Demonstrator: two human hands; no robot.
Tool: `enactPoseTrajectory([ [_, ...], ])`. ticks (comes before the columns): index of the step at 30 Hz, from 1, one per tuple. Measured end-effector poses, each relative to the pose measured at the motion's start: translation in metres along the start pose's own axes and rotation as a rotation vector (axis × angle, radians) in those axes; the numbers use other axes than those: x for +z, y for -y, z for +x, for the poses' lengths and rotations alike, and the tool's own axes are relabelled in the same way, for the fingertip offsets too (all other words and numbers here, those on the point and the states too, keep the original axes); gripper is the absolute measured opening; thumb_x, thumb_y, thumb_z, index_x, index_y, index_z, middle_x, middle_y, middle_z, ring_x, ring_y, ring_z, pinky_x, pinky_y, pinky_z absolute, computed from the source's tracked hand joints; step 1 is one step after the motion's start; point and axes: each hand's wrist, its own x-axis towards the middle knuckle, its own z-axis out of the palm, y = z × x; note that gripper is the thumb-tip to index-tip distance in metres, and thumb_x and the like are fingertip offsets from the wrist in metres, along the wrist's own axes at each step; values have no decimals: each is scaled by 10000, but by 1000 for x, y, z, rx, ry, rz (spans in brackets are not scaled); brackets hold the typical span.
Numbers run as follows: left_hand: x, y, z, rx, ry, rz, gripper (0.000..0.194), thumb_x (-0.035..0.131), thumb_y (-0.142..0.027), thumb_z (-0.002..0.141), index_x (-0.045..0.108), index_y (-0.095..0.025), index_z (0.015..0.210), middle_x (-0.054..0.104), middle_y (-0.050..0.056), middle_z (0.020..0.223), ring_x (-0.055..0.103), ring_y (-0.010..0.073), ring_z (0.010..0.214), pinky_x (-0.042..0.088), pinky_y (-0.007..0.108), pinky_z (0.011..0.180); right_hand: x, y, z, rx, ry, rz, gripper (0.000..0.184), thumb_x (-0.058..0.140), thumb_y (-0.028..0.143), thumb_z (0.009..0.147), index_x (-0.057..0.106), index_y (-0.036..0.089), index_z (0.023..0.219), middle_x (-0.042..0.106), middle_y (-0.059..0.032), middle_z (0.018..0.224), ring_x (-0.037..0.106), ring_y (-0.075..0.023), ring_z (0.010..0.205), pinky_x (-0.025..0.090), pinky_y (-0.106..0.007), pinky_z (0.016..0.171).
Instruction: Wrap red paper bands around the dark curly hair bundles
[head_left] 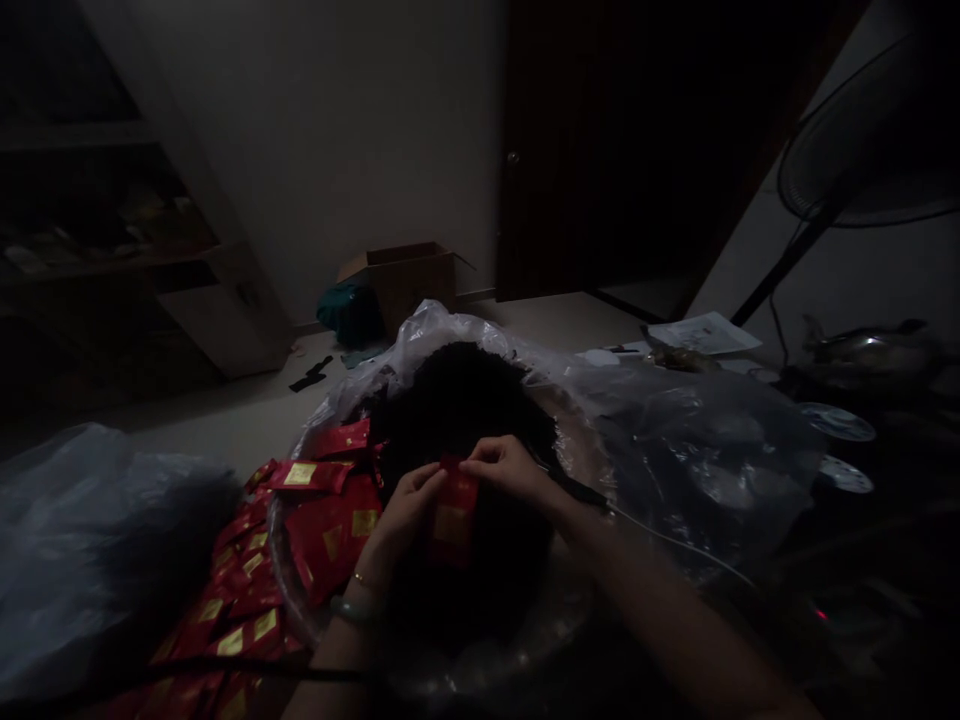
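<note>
Red packet (453, 522): held over dark heap (466, 395).
Left hand (405, 508): pinched at upper left edge.
Right hand (508, 468): pinched at upper right.

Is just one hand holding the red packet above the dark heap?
No, the left hand and right hand both pinch the red packet's upper end.

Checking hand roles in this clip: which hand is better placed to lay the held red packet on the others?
Probably the left hand: it pinches the red packet on the side nearer the other red packets; the right hand is farther away.
</note>
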Motion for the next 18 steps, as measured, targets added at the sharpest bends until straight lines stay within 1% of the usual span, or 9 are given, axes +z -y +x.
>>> enactPoseTrajectory([
  [2,0,-1,1,47,-107,57,408,724,-494,611,705,-109,745,664,27,645,552,117,571,402,198,523,2,1,0,43,16,11,206,676,340,645,640,141,604,542,33,512,466,-88,500,340,-205,482],
  [4,2,-1,2,87,-184,60,403,728,-496,595,693,-101,669,638,16,584,521,108,528,372,196,493,3,2,0,95,19,52,214,671,353,650,649,140,654,519,46,486,443,-78,456,329,-201,453],
  [7,5,-1,2,105,-220,-29,399,736,-492,578,692,-105,666,650,18,594,532,115,528,383,204,501,1,3,-1,112,-4,99,232,689,364,630,633,139,655,509,52,467,432,-72,419,326,-200,429],
  [8,5,-1,2,104,-204,-51,390,743,-480,574,696,-108,681,662,21,614,546,120,541,396,207,513,1,3,-2,104,-16,101,235,695,364,623,624,140,637,507,52,460,432,-71,413,326,-199,424],
  [10,7,-2,0,83,-118,-85,384,768,-442,558,707,-117,754,693,33,687,589,138,596,433,218,562,4,2,-3,88,-27,102,238,694,366,624,614,141,620,507,50,448,440,-74,402,329,-199,413],
  [12,9,-3,-2,29,-3,-96,411,806,-387,518,708,-118,813,713,49,748,625,165,653,466,243,619,9,2,-5,83,-27,107,236,690,366,628,613,142,627,527,44,460,466,-83,410,344,-200,414],
  [14,11,-4,-4,-39,67,-86,420,829,-349,490,705,-100,805,716,63,734,641,183,661,483,266,646,12,2,-5,87,-7,113,238,677,373,647,618,143,652,556,33,490,502,-95,434,373,-205,429],
  [16,13,-4,-5,-76,57,-97,422,835,-344,484,699,-86,790,715,73,710,649,189,648,494,279,645,6,2,-3,89,38,90,250,629,391,704,639,142,726,602,11,554,540,-109,472,413,-220,462],
  [18,13,-3,-4,-84,5,-150,474,837,-353,481,692,-87,845,724,88,756,661,197,649,508,296,647,-11,0,1,60,65,-38,271,568,384,770,652,150,877,665,-29,710,598,-133,577,461,-247,541],
])
